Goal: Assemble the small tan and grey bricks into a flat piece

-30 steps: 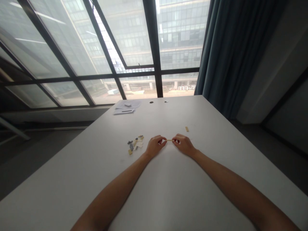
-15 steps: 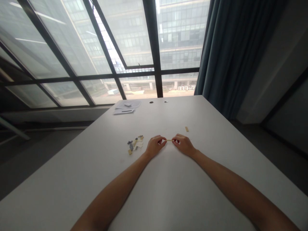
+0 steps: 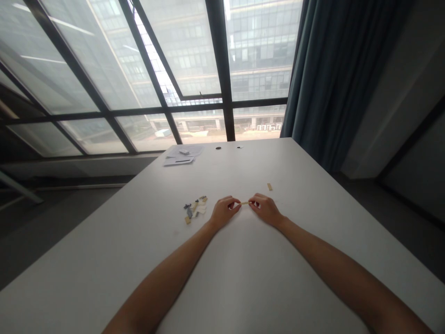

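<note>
Between my two hands is a thin tan building-block plate [image 3: 245, 202], held level just over the table. The fingertips of my left hand [image 3: 224, 209] pinch its left end. At the other end, the thumb and fingers of my right hand [image 3: 264, 208] are closed on it. Fingers cover both ends, so only the short middle stretch shows. To the left of my left hand lies a loose pile of small building bricks [image 3: 195, 207] in tan, grey and white. Another tan plate [image 3: 270, 187] lies flat beyond my right hand.
A white table [image 3: 229, 278] stretches toward the windows. Papers [image 3: 179, 160] with a small white object [image 3: 184, 152] on top lie at its far left corner. Near the far edge is a dark round hole [image 3: 218, 148]. A blue curtain [image 3: 323, 93] hangs at right.
Both hands stay in nearly the same place, still pinching the plate. The plate looks very slightly tilted compared with before; the pile and the other plate have not moved.
</note>
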Tool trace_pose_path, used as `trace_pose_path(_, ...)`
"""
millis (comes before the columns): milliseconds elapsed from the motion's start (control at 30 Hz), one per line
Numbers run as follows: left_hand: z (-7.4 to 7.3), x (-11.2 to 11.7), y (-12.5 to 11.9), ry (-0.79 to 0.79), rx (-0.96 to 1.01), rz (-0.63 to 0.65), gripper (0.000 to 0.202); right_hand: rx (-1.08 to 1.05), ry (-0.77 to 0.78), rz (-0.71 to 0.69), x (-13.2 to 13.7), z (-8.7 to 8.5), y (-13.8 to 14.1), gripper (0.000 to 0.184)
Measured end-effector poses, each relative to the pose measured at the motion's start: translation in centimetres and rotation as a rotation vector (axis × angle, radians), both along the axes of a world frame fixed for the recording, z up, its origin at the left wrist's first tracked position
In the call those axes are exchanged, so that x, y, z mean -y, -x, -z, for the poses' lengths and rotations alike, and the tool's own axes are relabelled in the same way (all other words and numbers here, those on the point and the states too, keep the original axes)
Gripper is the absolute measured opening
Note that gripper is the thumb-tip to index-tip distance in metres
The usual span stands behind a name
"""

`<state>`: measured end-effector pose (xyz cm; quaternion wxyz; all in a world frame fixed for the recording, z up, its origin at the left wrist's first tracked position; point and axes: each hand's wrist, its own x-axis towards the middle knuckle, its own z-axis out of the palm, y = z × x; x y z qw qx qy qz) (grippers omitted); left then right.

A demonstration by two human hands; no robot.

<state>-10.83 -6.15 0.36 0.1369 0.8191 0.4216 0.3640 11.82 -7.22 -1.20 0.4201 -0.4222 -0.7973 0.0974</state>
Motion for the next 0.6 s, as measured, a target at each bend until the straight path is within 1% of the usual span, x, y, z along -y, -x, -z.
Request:
trace_pose_path(400,0.29,-0.13,0.1,0.02,-0.014,0.042,0.015,-0.001,-0.002,0.012,0.0,-0.21,0.02,0.012)
trace_pose_path(600,0.15,-0.06,0.07,0.055,-0.036,0.094,0.013,-0.012,-0.003,0.016,-0.02,-0.22,-0.08,0.013)
